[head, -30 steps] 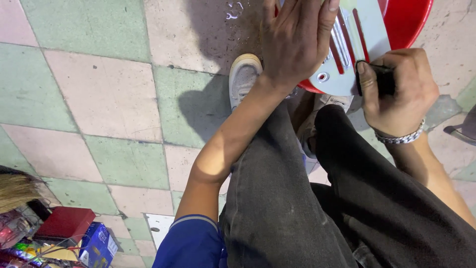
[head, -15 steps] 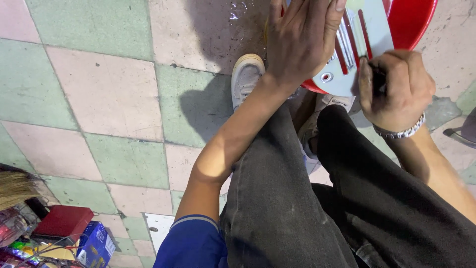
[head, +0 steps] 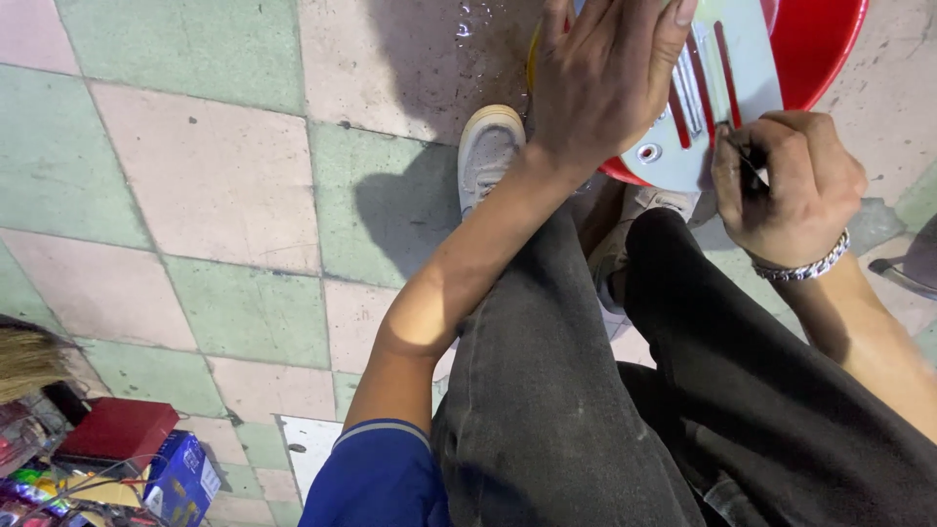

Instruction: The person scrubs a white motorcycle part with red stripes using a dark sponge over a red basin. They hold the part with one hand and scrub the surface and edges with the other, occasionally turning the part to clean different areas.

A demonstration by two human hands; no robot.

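My left hand [head: 607, 78] lies flat with spread fingers on a pale grey slotted plastic panel [head: 730, 88], pressing it against a red basin [head: 818, 44]. Red shows through the panel's long slots. My right hand [head: 789, 183] is closed around a small dark tool [head: 750, 168] whose tip touches the panel's lower right edge. A metal chain bracelet [head: 806, 265] circles my right wrist. My legs in dark trousers [head: 625, 390] fill the lower right.
A white sneaker [head: 486, 148] rests on the green and pink tiled floor [head: 195, 195]. A wet patch [head: 468, 24] lies near the basin. A red box [head: 115, 429], a blue box [head: 182, 478] and a broom's bristles [head: 27, 359] sit at the lower left.
My right hand with the tool has shifted slightly along the panel's edge. My left hand stays pressed on the panel.
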